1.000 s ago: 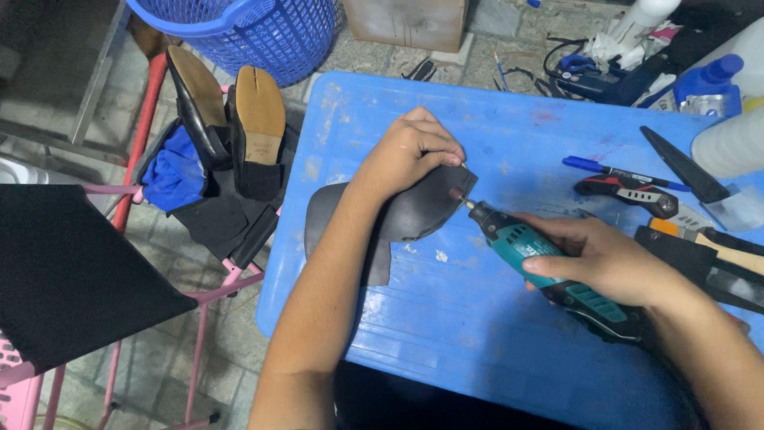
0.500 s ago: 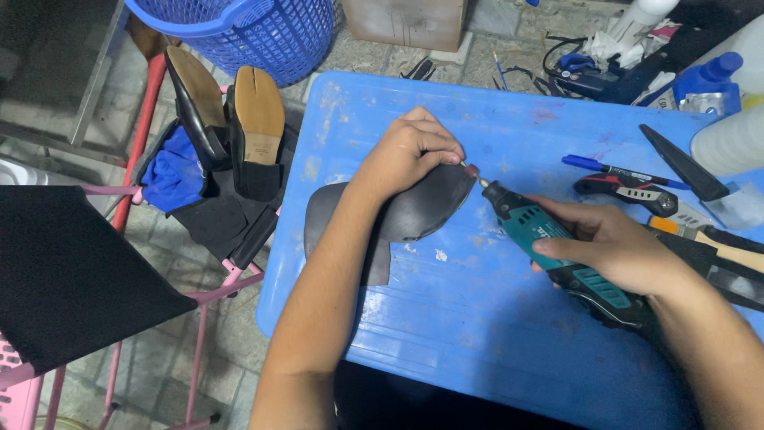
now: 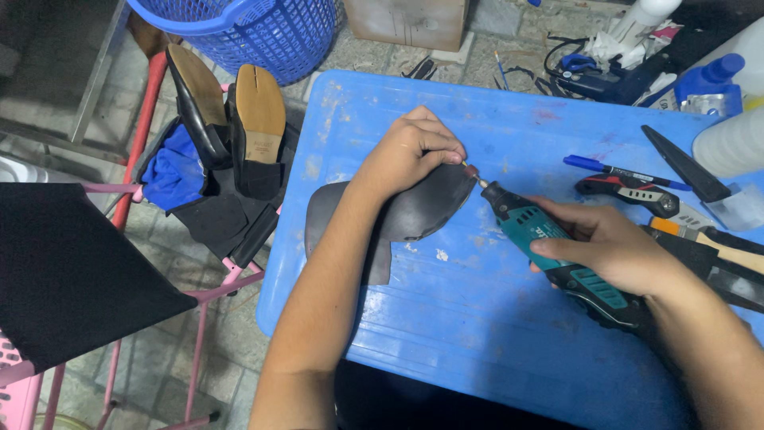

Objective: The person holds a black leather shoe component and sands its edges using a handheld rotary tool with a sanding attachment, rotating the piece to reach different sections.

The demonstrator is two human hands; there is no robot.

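A small shoe-repair workshop is indicated: shoe soles (image 3: 239, 119) are stacked beside a blue desk (image 3: 477, 318), where a rotary tool (image 3: 557, 247), knives (image 3: 684, 163) and glue bottles (image 3: 716, 80) are scattered.

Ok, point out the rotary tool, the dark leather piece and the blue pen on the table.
rotary tool (image 3: 549, 247), head view, on its teal body just ahead of the fingers.
dark leather piece (image 3: 422, 211), head view, on its bare middle.
blue pen (image 3: 617, 170), head view, on the barrel's middle.

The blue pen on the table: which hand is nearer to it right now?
Right. The right hand, holding the teal rotary tool, sits just below the blue pen. The left hand presses the dark leather piece further left.
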